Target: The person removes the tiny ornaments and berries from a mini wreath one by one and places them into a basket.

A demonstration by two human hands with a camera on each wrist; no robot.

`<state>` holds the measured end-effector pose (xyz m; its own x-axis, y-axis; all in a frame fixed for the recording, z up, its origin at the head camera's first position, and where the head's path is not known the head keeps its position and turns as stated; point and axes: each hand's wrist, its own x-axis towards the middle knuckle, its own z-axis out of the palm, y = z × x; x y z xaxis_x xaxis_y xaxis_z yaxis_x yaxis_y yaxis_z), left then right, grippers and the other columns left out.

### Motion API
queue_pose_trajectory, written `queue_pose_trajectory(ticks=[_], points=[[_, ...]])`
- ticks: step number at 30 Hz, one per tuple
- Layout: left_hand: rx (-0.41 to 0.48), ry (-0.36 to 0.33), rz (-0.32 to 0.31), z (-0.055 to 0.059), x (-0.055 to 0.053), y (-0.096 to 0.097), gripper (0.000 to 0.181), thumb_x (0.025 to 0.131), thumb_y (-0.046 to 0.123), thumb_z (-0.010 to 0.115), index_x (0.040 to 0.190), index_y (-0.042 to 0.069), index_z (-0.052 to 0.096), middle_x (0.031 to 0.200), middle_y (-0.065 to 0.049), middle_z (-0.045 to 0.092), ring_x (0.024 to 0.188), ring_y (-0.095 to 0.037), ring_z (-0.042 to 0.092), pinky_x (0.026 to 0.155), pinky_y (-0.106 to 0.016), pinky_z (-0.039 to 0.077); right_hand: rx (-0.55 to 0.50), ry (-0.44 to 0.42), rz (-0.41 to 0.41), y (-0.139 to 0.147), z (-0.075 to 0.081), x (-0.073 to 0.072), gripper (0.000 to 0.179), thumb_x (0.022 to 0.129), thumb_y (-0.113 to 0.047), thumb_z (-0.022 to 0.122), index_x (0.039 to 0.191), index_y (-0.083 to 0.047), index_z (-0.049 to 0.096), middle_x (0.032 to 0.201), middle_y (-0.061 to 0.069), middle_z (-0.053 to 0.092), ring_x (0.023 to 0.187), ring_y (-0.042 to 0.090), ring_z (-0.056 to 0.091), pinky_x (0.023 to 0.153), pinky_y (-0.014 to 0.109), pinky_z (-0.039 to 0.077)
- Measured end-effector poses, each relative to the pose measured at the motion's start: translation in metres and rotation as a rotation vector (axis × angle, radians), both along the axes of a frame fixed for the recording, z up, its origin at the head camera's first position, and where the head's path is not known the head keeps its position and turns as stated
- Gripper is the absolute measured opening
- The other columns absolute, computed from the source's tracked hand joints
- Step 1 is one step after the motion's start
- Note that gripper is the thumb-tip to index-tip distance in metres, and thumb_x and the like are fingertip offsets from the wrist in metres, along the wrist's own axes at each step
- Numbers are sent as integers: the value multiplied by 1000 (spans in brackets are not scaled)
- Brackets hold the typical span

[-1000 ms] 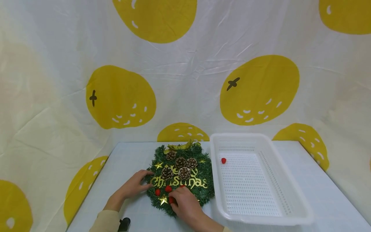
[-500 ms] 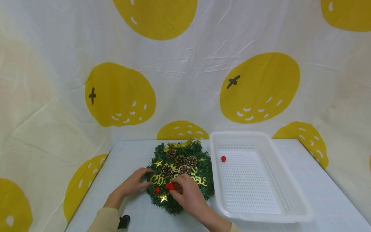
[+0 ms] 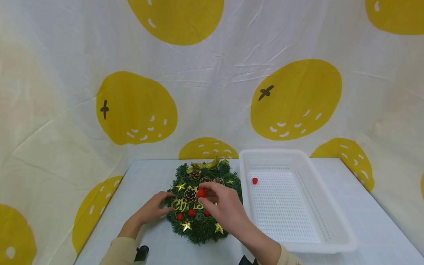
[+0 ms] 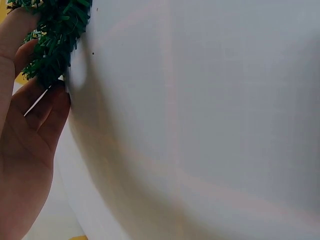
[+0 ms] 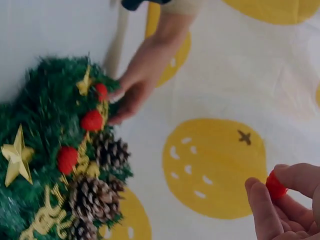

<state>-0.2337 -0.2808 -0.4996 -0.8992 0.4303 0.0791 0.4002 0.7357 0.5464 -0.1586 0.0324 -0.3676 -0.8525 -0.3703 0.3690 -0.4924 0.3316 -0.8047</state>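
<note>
A green Christmas wreath (image 3: 200,235) lies on the table, with gold lettering, gold stars (image 3: 186,225), pinecones (image 3: 190,195) and several red berry decorations (image 5: 67,160). My left hand (image 3: 154,209) grips its left edge, thumb and fingers at the greenery (image 4: 55,45). Above the wreath my right hand (image 3: 225,206) pinches a small red berry decoration (image 5: 275,186) between thumb and fingertips. In the head view that hand hides part of the lettering and of the wreath's right side.
A white perforated plastic basket (image 3: 334,221) stands right of the wreath, one red berry (image 3: 254,180) in it near its left wall. A white curtain (image 3: 212,103) printed with yellow fruit hangs behind the table (image 3: 155,246).
My right hand has taken the red berry up from the wreath's lower part and moved away over the lettering and pinecones. My left hand has stayed at the wreath's edge.
</note>
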Motion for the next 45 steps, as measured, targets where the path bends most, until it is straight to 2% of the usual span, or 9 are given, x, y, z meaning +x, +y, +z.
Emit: queue_pose_trajectory(ticks=[5, 9, 14, 18, 24, 29, 33, 45], points=[[4, -3, -1, -1, 0, -1, 49, 92, 34, 69, 129, 5, 57, 126, -13, 57, 119, -37, 52, 98, -57, 41, 6, 58, -52, 9, 16, -12, 34, 90, -8, 71, 123, -6, 65, 107, 4, 71, 92, 13, 70, 76, 20, 55], [7, -11, 4, 0, 0, -1, 49, 92, 35, 69, 129, 5, 57, 126, -13, 57, 120, -37, 52, 98, -57, 41, 19, 82, -136, 20, 31, -26, 35, 88, -9, 73, 122, -6, 67, 106, 5, 72, 91, 15, 71, 75, 22, 56], [8, -7, 0, -1, 0, -1, 48, 92, 35, 69, 129, 7, 56, 126, -12, 57, 119, -36, 52, 98, -57, 42, 62, 100, -228, 41, 42, -55, 35, 90, -12, 72, 122, -3, 66, 108, 9, 71, 95, 21, 71, 77, 30, 57], [6, -4, -9, -2, 0, -1, 49, 92, 36, 68, 130, 7, 56, 127, -11, 57, 119, -35, 52, 97, -56, 42, 119, 85, -297, 64, 39, -84, 35, 92, -14, 70, 124, -1, 64, 110, 13, 71, 98, 25, 70, 81, 38, 57], [8, 4, -8, 0, 0, -1, 49, 92, 37, 68, 130, 7, 56, 126, -11, 56, 118, -35, 52, 97, -56, 43, 201, 10, -389, 100, 17, -124, 37, 94, -16, 66, 124, 3, 63, 112, 19, 69, 102, 33, 67, 87, 47, 53], [4, 6, -9, 0, 1, -1, 49, 93, 37, 68, 130, 7, 56, 126, -12, 56, 119, -35, 52, 97, -56, 43, 280, -98, -461, 127, -12, -148, 38, 95, -19, 64, 124, 6, 62, 116, 23, 66, 104, 38, 62, 89, 49, 51], [5, 4, -8, 0, 2, -1, 49, 93, 36, 68, 130, 6, 56, 126, -12, 56, 119, -36, 52, 97, -56, 42, 332, -162, -442, 142, -32, -159, 40, 96, -18, 63, 126, 7, 59, 119, 26, 64, 106, 40, 60, 89, 50, 51], [-3, -3, -2, 2, 2, 2, 49, 93, 35, 68, 130, 6, 56, 127, -13, 56, 120, -37, 52, 98, -56, 41, 476, -231, -361, 170, -77, -175, 37, 92, -13, 64, 121, 11, 60, 111, 24, 66, 104, 40, 60, 90, 49, 51]])
